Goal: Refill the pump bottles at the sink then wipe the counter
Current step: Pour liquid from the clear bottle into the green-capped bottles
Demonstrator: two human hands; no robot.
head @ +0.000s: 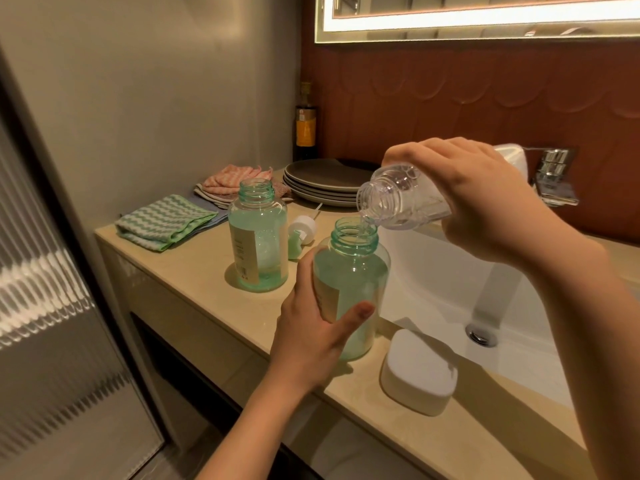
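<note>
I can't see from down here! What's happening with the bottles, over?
Left grip holds the near green bottle. Right grip tips the clear bottle, pouring into it. Other green bottle stands open nearby. Nothing in the way.

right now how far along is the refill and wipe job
Done: the far green bottle stands open, a pump head beside it. In hand: the left hand holds the near green bottle while the right hand tips a clear bottle into it. Left: pumps back on, then wiping; the green cloth lies folded.
</note>
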